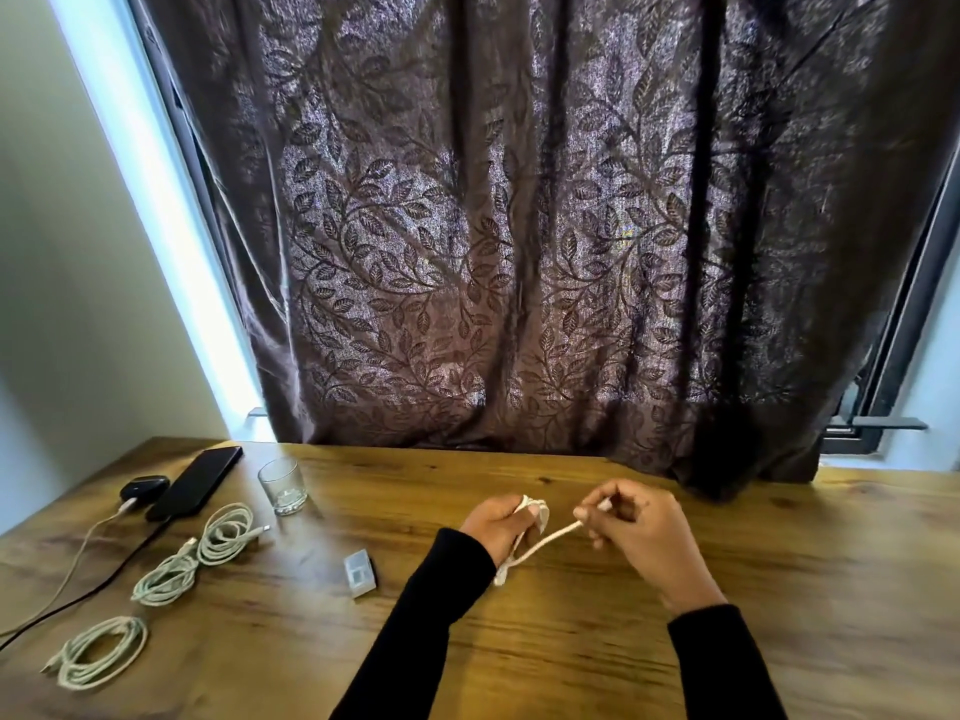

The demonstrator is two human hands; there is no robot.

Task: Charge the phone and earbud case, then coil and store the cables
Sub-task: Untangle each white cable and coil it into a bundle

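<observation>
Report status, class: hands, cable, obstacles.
Left hand grips the wound loops; right hand pinches the white cable end. Three coiled cables lie left. Nothing between the hands.

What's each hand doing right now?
Left hand: closed, holding the coiled loops of the white cable.
Right hand: closed, pinching the same cable's free end.

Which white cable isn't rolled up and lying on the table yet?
The white cable stretched between the left hand and right hand. The other three white cables lie coiled on the table at the left.
</observation>
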